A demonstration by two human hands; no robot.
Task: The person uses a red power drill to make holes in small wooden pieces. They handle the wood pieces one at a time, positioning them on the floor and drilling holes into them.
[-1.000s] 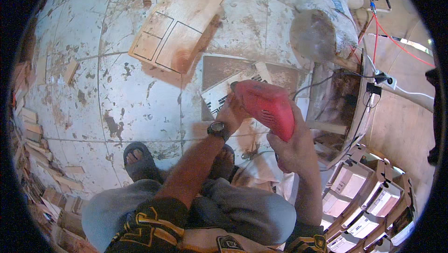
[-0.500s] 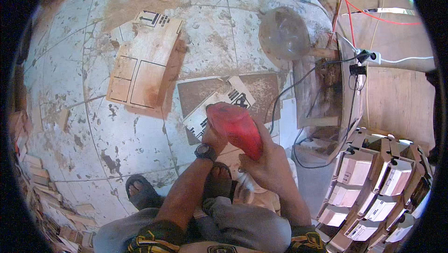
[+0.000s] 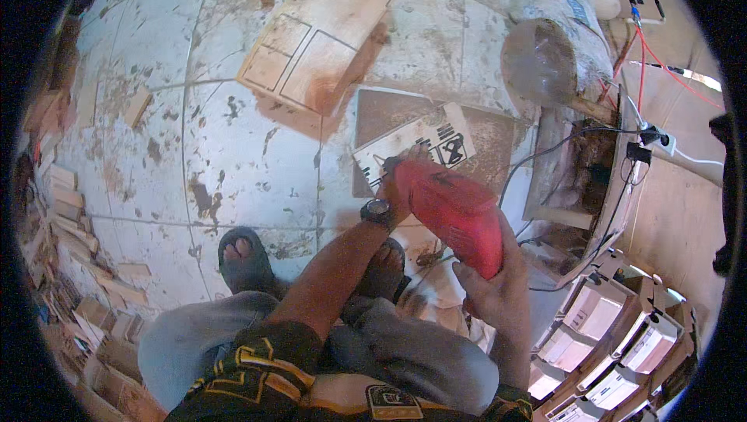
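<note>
A long, rounded red object [image 3: 451, 208], shaped like a squeeze bottle, is held aslant above the floor between my two hands; its exact kind is not clear. My left hand [image 3: 397, 192], with a watch [image 3: 377, 211] at the wrist, grips the upper left end, and its fingers are partly hidden behind it. A small dark part shows by that hand. My right hand [image 3: 498, 290] is wrapped round the lower right end, thumb on the near side. Beneath lies a pale printed wooden piece [image 3: 416, 142] on a brown board [image 3: 494, 154].
A larger printed panel [image 3: 311, 52] lies farther off on the stained tile floor. At right are a clear plastic-wrapped roll [image 3: 537, 62], a wooden bench frame [image 3: 560, 216] with a black cable, and stacked wooden boxes [image 3: 595, 309]. Wood offcuts [image 3: 70, 204] are piled at left.
The view has swung left and down, so the floor things appear farther up and right. Both hands still hold the red object, now stretched out more lengthwise between them.
</note>
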